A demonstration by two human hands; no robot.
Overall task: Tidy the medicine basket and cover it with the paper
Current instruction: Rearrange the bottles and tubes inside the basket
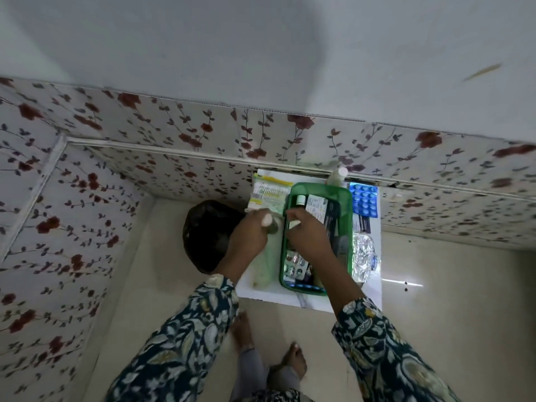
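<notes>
A green plastic basket point(346, 227) sits on a small white table point(304, 300) against the floral wall. Inside it lie a dark medicine box point(330, 219), a small bottle point(300, 200) and blister strips point(295, 265). My left hand point(252, 230) hovers just left of the basket, closed around a small white-capped item point(268, 221). Over the basket's left side, my right hand point(307, 230) pinches a small white item point(293, 224). A pale green sheet point(265, 271), possibly the paper, lies beside the basket under my left wrist.
A yellow-green medicine pack point(268, 192) lies at the table's back left. Blue blister strips point(365, 201) and silver foil strips point(364, 256) lie right of the basket. A white bottle point(338, 175) stands at the wall. A black bin point(208, 233) sits on the floor to the left.
</notes>
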